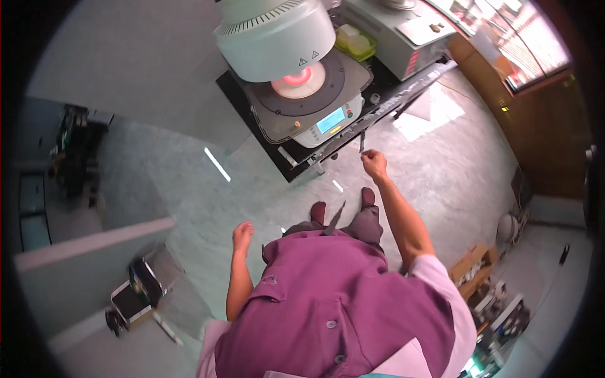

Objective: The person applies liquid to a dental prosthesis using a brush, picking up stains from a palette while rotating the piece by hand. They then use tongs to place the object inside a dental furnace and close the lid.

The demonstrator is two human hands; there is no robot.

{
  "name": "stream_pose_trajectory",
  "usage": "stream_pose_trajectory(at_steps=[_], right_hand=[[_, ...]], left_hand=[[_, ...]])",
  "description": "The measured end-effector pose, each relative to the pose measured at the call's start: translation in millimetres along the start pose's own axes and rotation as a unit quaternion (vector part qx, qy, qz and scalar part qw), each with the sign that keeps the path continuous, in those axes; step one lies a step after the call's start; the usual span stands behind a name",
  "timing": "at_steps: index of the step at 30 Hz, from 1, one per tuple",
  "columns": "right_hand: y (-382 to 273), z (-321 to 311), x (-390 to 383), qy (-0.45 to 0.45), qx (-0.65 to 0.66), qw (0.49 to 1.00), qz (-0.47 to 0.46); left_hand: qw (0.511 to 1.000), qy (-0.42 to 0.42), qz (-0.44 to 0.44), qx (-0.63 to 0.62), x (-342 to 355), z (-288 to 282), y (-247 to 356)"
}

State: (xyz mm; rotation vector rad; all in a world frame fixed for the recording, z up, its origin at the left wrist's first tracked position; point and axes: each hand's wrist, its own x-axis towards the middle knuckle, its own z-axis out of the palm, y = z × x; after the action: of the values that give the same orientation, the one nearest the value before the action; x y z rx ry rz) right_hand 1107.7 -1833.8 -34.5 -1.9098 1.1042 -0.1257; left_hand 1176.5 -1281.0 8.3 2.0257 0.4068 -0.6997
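At the front edge of the black bench, my right hand (374, 165) is closed in a pinch on the lower end of a thin dark tool (362, 141); its exact kind is too small to make out. Ahead and to its left stands a small furnace, its white head (277, 44) raised above a round pale firing plate (298, 83) with a red glow over it. The furnace base carries a lit blue screen (331, 120). My left hand (242, 236) hangs low beside my body, away from the bench, fingers curled with nothing visible in them.
A grey box-shaped appliance (397, 34) stands at the bench's back right, beside a yellow-green tray (362, 47) of round white things. A small cup (375, 99) sits near the bench edge. Cardboard boxes (472, 271) lie at the right; a low wall (94, 242) runs at the left.
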Motion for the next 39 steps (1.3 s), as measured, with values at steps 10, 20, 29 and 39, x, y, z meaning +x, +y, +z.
stream_pose_trajectory(at_steps=[10,20,29,39], right_hand=[[-4,54,116,0.005,-0.023,0.997,0.08],[-8,41,108,-0.002,-0.044,0.999,0.014],[13,22,100,0.047,-0.025,0.987,-0.152],[22,-79,75,-0.027,-0.003,0.975,-0.222]], left_hand=[[0.938,0.189,-0.202,-0.21,-256,85,-80],[0.962,0.112,-0.188,-0.163,-294,185,-61],[0.978,0.139,-0.138,-0.068,-294,184,-58],[0.987,0.12,-0.016,0.108,-224,190,3]])
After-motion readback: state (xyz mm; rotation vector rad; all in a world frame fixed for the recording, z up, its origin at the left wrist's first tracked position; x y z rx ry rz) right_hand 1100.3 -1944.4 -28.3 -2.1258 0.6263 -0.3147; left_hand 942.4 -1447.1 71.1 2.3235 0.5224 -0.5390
